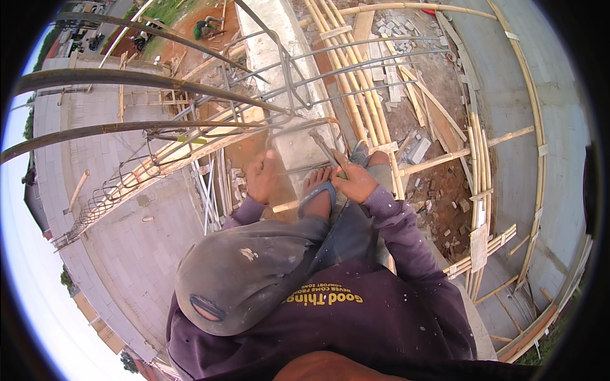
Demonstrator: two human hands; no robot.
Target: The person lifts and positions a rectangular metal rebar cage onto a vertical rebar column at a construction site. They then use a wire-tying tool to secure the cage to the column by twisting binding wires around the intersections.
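Note:
My right hand (357, 183) is closed round the wooden handle of a hammer (325, 147), its metal head pointing away over the pale concrete beam (304, 149). Left of it, my left hand (260, 178) is raised beside the beam, its thumb up and its fingers blurred; whether it holds anything is unclear. Between the hands and a little nearer is my sandalled foot (318, 198) on the beam. A short pale wood end (285, 206) shows beside the foot. Just beyond the hands, thin steel bars and a bent stirrup (294, 82) cross the beam.
Thick rebars (146, 79) reach in from the left over the beam. A tied rebar cage (136, 174) runs along the left planks. Bamboo poles (352, 70) form scaffolding on the right, above rubble (438, 222) far below. Block walls (140, 254) stand on the left; another person (206, 27) bends on the ground.

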